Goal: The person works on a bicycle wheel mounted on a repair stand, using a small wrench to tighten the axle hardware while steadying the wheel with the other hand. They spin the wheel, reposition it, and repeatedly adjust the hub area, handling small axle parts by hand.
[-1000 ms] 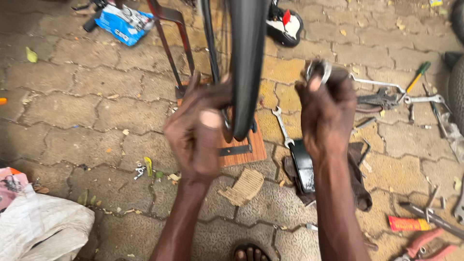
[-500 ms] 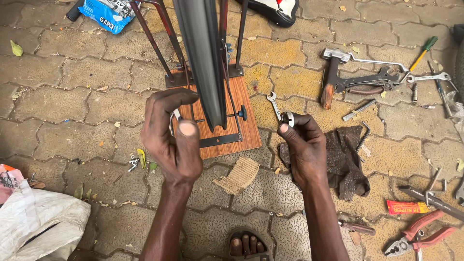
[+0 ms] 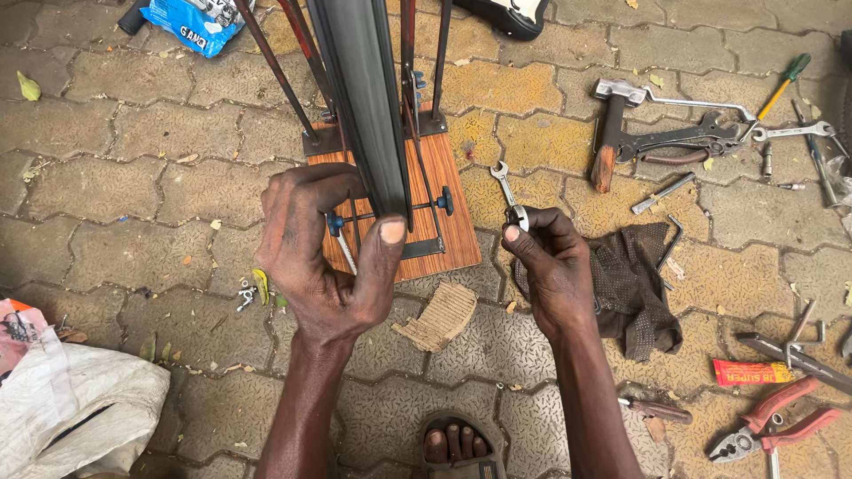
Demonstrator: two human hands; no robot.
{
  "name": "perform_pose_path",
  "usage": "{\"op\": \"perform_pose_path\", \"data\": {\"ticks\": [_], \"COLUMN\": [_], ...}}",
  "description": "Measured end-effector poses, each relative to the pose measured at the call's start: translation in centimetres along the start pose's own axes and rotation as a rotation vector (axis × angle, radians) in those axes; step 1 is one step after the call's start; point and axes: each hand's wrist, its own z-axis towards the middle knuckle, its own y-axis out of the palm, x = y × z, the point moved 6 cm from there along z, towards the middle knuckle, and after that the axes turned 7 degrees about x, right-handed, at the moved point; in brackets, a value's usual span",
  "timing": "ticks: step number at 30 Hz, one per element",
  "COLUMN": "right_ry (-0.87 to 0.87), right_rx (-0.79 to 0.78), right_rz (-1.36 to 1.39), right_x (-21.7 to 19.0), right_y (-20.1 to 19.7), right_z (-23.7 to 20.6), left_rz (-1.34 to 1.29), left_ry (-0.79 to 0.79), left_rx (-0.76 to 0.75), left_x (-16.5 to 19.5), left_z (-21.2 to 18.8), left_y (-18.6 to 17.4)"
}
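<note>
A dark bicycle wheel rim (image 3: 364, 106) stands upright in a truing stand with a brown wooden base (image 3: 448, 208). My left hand (image 3: 324, 253) grips the rim's near edge, thumb pressed on its right side. My right hand (image 3: 550, 266) is closed around a small round metal spoke key (image 3: 517, 216), held just right of the stand, above the paving. A small silver spanner (image 3: 503, 180) lies on the ground right behind that hand.
A dark rag (image 3: 635, 275), a hammer (image 3: 611, 133), pliers, spanners and a green-handled screwdriver (image 3: 781, 84) lie to the right. Red-handled pliers (image 3: 772, 426) sit at lower right. A white sack (image 3: 75, 408) is at lower left, torn cardboard (image 3: 439, 317) in the middle, my sandalled foot (image 3: 453, 443) below.
My right hand came down from beside the rim to just right of the stand, still holding the small metal key. The view tilted down; my left hand stayed on the rim.
</note>
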Motion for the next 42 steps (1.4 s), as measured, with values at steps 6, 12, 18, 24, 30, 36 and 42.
{"op": "perform_pose_path", "data": {"ticks": [6,12,18,24,30,36,42], "right_ry": [0.024,0.044,0.054,0.067,0.075,0.065,0.086], "right_rx": [0.010,0.003,0.002,0.008,0.005,-0.008,0.005], "right_rz": [-0.018,-0.003,-0.007,-0.020,-0.034,-0.031,-0.036], "right_x": [0.4,0.5,0.5,0.4,0.5,0.6,1.0], "right_y": [0.1,0.5,0.6,0.8,1.1,0.9,0.9], "right_z": [-0.2,-0.4,-0.5,-0.7,-1.0,-1.1,-1.2], "left_rz": [0.007,0.003,0.003,0.023,0.047,0.052,0.083], "left_ry": [0.010,0.004,0.012,0.014,0.029,0.043,0.106], "left_rx": [-0.003,-0.014,-0.014,-0.022,-0.029,-0.032,-0.087], "left_x": [0.3,0.4,0.4,0.5,0.9,1.2,0.8], "left_z": [0.1,0.2,0.3,0.5,0.6,0.5,0.3], "left_y": [-0.2,-0.5,-0.5,-0.6,-1.1,-1.0,-0.9]}}
